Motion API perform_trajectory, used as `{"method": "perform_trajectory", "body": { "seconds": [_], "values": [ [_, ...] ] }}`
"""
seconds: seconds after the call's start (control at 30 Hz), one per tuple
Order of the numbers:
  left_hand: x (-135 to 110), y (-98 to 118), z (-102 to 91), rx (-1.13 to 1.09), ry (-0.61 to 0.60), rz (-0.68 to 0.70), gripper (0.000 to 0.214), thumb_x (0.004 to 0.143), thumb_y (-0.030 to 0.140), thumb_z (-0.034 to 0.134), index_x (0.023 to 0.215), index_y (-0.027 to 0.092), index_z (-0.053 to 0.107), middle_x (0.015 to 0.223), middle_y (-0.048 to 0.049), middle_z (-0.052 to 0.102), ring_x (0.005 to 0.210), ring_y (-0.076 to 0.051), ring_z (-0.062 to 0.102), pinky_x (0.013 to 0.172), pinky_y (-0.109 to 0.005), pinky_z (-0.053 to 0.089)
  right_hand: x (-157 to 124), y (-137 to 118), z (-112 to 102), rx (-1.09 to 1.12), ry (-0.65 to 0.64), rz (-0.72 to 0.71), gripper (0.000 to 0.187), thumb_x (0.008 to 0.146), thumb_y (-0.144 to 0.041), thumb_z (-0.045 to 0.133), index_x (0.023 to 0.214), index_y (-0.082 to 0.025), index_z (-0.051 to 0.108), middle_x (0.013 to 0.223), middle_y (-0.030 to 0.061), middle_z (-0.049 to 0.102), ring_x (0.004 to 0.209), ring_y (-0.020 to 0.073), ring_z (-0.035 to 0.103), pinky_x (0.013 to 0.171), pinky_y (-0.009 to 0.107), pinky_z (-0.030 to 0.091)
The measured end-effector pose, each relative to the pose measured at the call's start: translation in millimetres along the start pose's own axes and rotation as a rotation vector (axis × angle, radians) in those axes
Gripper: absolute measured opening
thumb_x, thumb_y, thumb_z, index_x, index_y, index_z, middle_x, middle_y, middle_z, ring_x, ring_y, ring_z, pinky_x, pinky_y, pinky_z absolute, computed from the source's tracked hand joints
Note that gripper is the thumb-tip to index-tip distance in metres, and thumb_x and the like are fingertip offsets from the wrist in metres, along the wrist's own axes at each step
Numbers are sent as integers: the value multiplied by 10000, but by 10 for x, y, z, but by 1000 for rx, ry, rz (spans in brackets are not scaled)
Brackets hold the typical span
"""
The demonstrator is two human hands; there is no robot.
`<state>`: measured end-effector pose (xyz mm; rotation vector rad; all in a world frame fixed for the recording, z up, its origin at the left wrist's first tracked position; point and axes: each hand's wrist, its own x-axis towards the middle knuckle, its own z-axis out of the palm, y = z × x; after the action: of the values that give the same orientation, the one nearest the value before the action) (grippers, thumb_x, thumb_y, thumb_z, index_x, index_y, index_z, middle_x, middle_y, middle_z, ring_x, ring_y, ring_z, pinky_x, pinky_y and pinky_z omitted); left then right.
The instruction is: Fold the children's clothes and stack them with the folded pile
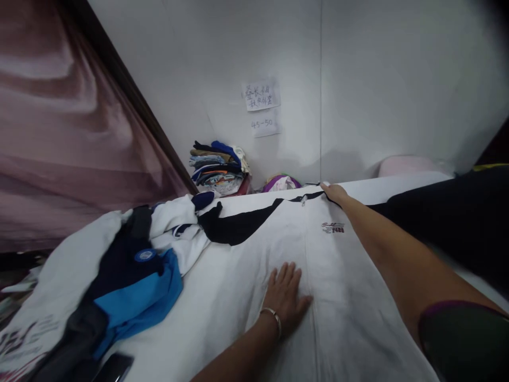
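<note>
Head view, looking forward and down at both hands:

1. Left hand [284, 297]: open and flat, fingers spread, pressing on the front of a white zip-up sports jacket [350, 297], with a metal bangle [274, 320] around the wrist.
2. Right hand [334, 193]: stretched out to the jacket's far end, fingers [325, 185] bent at the edge beside the black collar trim [238, 227]. Whether they pinch the cloth, I cannot tell.
3. The jacket lies spread out lengthwise on a white surface [397, 187], between the hands and the wall. A zip pull [303, 200] shows near the collar, and a dark embroidered logo [333, 228] sits just beside the right forearm.
4. Just left of the jacket is a rumpled heap of clothes [131, 265] in white, navy and bright blue, with a round badge [145, 255]. A dark phone [113, 369] lies at its lower edge.
5. Against the wall stands a stack of folded clothes [217, 170] — above it, two paper notes, one handwritten [261, 95], the other reading "45-50" [265, 123]. A mauve curtain [67, 122] hangs at far left.
</note>
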<state>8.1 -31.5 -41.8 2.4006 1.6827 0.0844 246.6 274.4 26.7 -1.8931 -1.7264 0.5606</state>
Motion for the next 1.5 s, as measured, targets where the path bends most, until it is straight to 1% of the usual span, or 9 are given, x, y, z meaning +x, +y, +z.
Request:
{"method": "perform_trajectory", "body": {
  "seconds": [0.23, 0.4, 0.53, 0.63, 0.8, 0.9, 1.13, 1.3, 1.5],
  "values": [
    [-5, 1, -12, -29, -1, -6, 683, 876, 613, 252, 1452, 246, 261, 1538, -30, 174, 1418, -246, 97, 1153, -503, 95, -40, 147, 96, 72, -98, -52, 253, 753, -305, 576, 917, -138, 673, 799, 75, 673, 780, 214, 610, 710, 311, 466],
    [4, -2, -1, -34, 10, 4, 683, 880, 615, 229, 1446, 236, 273, 1538, -39, 176, 1418, -245, 96, 1149, -507, 92, -724, 246, 0, 106, -193, -696, 140, 693, -159, 520, 650, -196, 647, 755, 22, 627, 794, 164, 561, 781, 293, 436],
    [10, -2, 12, -24, 8, 4, 695, 877, 621, 232, 1442, 221, 284, 1537, -49, 181, 1417, -255, 100, 1145, -518, 96, -1537, 347, 65, -16, -491, -1088, 152, 697, -153, 520, 648, -216, 650, 740, 16, 644, 809, 173, 561, 895, 370, 397],
    [15, -3, 16, -20, 16, 4, 698, 878, 624, 224, 1442, 217, 285, 1537, -51, 184, 1417, -254, 99, 1144, -519, 95, -1809, 388, 75, 198, -647, -890, 141, 753, -223, 520, 733, -207, 659, 837, 28, 672, 811, 163, 605, 830, 327, 454],
    [20, 4, 9, -4, 9, 0, 687, 885, 615, 222, 1440, 216, 289, 1537, -52, 188, 1418, -244, 94, 1149, -498, 87, -1244, 297, -93, 484, -179, -31, 273, 821, -425, 522, 911, -177, 594, 807, 53, 642, 663, 141, 602, 586, 247, 497],
    [18, 10, 3, -4, 11, -7, 683, 887, 615, 213, 1438, 220, 292, 1537, -49, 190, 1418, -240, 94, 1150, -498, 78, -883, 205, -15, 411, -240, 188, 372, 826, -509, 523, 810, -140, 574, 639, 56, 587, 516, 128, 536, 435, 230, 429],
    [28, 3, 7, -5, 26, 2, 692, 877, 629, 227, 1432, 222, 296, 1533, -55, 206, 1417, -241, 104, 1145, -508, 90, -688, -65, 206, 375, -305, 41, 227, 637, -235, 757, 569, -135, 565, 463, -17, 488, 415, 89, 441, 362, 194, 314],
    [24, 10, -12, -14, 24, 1, 695, 876, 632, 226, 1432, 221, 294, 1532, -56, 208, 1416, -243, 108, 1145, -506, 91, -219, -354, -279, 441, 31, -100, 274, 773, -185, 548, 1033, -129, 617, 931, 79, 646, 782, 170, 605, 647, 285, 514],
    [29, 2, 12, 0, 33, -2, 694, 873, 636, 228, 1425, 223, 311, 1527, -58, 228, 1411, -247, 132, 1142, -500, 105, -138, -336, -408, 302, 432, -320, 616, 713, -193, 566, 1313, -108, 456, 1339, 147, 458, 1244, 276, 405, 1060, 427, 317]
  ]
}}
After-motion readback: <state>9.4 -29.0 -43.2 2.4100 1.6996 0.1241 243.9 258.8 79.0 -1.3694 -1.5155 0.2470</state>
